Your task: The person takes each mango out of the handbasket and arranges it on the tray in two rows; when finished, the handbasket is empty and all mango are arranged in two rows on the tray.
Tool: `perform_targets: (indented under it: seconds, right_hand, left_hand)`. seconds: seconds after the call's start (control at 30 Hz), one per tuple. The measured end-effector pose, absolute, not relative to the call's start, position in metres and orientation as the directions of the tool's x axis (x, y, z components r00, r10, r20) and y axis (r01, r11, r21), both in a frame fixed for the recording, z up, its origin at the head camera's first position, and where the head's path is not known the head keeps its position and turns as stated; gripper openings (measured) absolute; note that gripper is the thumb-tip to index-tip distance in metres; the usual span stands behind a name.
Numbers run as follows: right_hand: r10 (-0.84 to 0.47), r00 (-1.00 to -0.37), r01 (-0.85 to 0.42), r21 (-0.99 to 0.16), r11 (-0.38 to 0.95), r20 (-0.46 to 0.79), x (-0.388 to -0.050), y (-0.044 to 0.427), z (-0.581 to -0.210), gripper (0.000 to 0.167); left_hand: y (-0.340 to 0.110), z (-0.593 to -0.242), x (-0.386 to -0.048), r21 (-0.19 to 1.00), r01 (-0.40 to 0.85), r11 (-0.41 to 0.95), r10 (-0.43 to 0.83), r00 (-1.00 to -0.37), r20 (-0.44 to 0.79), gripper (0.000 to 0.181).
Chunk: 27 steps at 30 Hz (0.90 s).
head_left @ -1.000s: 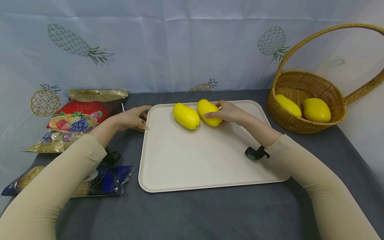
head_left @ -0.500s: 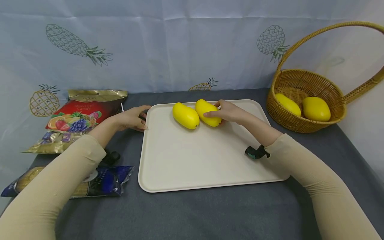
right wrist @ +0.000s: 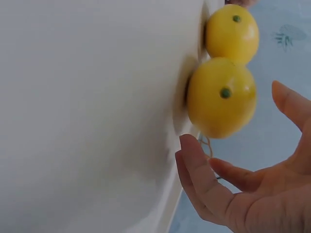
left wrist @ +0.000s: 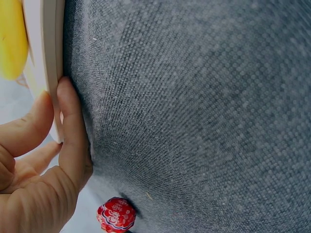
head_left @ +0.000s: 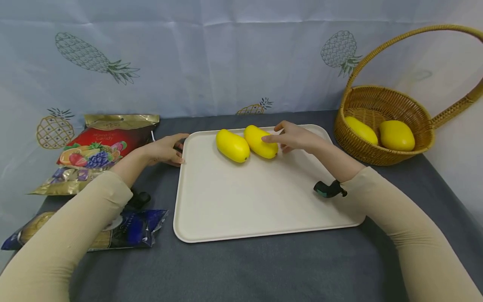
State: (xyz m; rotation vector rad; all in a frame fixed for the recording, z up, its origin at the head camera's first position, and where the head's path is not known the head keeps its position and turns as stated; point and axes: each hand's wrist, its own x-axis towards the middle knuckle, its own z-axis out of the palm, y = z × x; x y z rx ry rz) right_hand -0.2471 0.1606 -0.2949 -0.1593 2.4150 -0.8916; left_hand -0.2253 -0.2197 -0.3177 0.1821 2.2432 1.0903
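Observation:
Two yellow mangoes lie side by side near the far edge of a cream tray [head_left: 245, 201]. My right hand [head_left: 296, 136] hovers beside the right mango [head_left: 260, 141], thumb and fingers spread. In the right wrist view a gap shows between the fingers of the right hand [right wrist: 267, 194] and the nearer mango [right wrist: 221, 99]. The left mango [head_left: 232, 145] touches or nearly touches its neighbour. At the tray's left edge my left hand [head_left: 162, 150] holds the rim. In the left wrist view, the thumb of that hand [left wrist: 39, 184] and its fingers pinch the rim from both sides.
A wicker basket [head_left: 362, 154] with a tall handle holds two more mangoes [head_left: 397, 136] at the right. A red candy bag [head_left: 99, 144] and a blue pasta-like packet [head_left: 136, 228] lie left. A red round object [left wrist: 116, 214] sits near the left hand.
My right hand has let go of the right mango and drawn back slightly up and to the right. That mango stays on the tray. The left hand keeps its hold on the rim.

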Motion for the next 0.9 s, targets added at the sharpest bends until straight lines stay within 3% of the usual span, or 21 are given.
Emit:
perform_targets:
  seconds: [0.47,0.9]
  right_hand:
    - [-0.288,-0.881,0.042,-0.667,0.744,-0.377,-0.245,0.212,-0.242,0.079]
    - [-0.225,-0.929,-0.02,-0.565,0.825,-0.295,-0.261,0.299,-0.2,0.076]
  left_hand:
    - [-0.22,-0.317,-0.225,0.745,-0.147,0.651,0.375,-0.791,-0.483,0.093]
    - [-0.22,-0.317,-0.224,0.742,-0.138,0.656,0.375,-0.794,-0.478,0.092]
